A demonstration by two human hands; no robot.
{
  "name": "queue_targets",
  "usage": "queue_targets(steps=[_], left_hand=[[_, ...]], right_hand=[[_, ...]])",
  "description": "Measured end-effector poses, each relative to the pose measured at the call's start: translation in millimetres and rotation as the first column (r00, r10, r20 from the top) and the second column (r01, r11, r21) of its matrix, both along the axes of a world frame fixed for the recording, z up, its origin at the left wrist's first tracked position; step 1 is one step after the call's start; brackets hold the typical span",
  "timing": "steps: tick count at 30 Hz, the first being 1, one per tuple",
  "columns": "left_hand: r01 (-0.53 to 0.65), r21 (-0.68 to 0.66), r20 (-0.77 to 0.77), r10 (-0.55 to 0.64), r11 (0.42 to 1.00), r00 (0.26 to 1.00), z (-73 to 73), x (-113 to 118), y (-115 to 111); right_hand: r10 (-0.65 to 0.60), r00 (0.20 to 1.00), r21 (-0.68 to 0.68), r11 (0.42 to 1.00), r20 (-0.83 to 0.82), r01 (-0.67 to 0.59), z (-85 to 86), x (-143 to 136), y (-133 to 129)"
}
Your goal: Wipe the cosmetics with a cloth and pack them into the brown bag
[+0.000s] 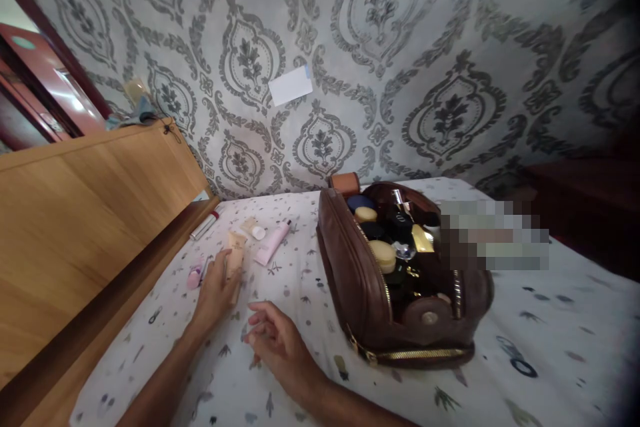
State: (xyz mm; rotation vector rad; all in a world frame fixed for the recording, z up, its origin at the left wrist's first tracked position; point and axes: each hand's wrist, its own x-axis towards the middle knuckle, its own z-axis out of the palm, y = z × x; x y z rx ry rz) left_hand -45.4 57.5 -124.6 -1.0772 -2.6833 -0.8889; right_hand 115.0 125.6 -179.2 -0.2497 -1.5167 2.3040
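Note:
On the left of the sheet, my left hand (pixel 215 287) is closed around a beige squeeze tube (pixel 236 247) lying on the fabric, with fingers on one side and thumb on the other. My right hand (pixel 283 343) hovers lower and nearer the middle, its fingers loosely bent and apart, with nothing visible in them. A pink tube (pixel 273 242) with a dark tip lies right of the beige one. Behind sits a small cream tube with a white cap (pixel 253 229). Beside my left fingers is a small pink item (pixel 195 275), partly hidden.
A brown leather cosmetic bag (pixel 345 267) stands unzipped on the right, full of jars, compacts and bottles. Behind it is an orange-brown case (pixel 345 183). A silver-and-red item (pixel 204 225) lies near the wooden board (pixel 100 213) at left. A patterned wall (pixel 320 133) closes the back.

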Motion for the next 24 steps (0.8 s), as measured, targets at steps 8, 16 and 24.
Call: queue_targets(steps=[8,16,24], left_hand=[[-0.102,-0.281,-0.214,0.041,0.954,0.976,8.8,-15,-9],[-0.034,-0.398,-0.382,-0.132,0.917,0.914,25.1,-24,25],[0.023,-0.602,-0.350,-0.289,0.799,0.891,18.6,-42,85]], right_hand=[[0.010,1.000,-0.008,1.000,0.003,-0.010,0.2,2,-1],[0.009,0.998,0.012,1.000,0.058,-0.010,-1.8,-2,-3],[0.025,0.998,0.015,1.000,0.063,-0.026,-1.8,-4,1]])
